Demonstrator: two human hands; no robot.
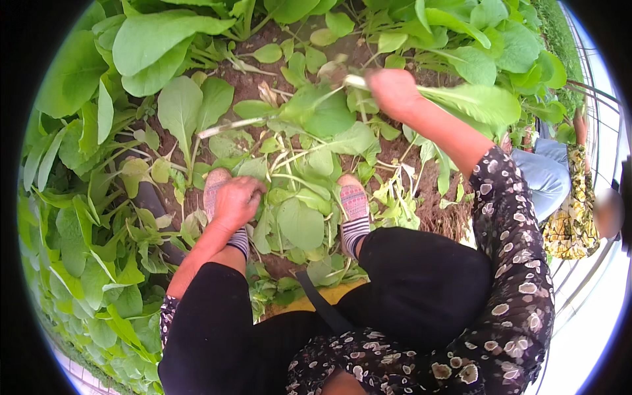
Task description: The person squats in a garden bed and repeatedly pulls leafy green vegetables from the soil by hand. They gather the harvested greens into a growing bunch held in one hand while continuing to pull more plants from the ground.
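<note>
My right hand (395, 94), slightly blurred, grips a leafy green (471, 103) by its stalks. The pale stem end (356, 81) sticks out on the left of the fist, and the leaves trail out to the right. My left hand (239, 200) hovers over or near my left shoe (216, 185) with its fingers curled in. Whether anything is inside those fingers is hidden. Between my feet, picked leaves (301, 224) and stalks lie loosely on the soil. One leafy plant with a pale stem (217, 129) lies on its side beyond my left hand.
Dense rows of standing leafy greens (79, 232) rise on the left and along the far side. A dark pipe (153, 207) runs through the plants at left. My right shoe (354, 197) stands among wilted leaves. At far right another person (568, 197) crouches close by.
</note>
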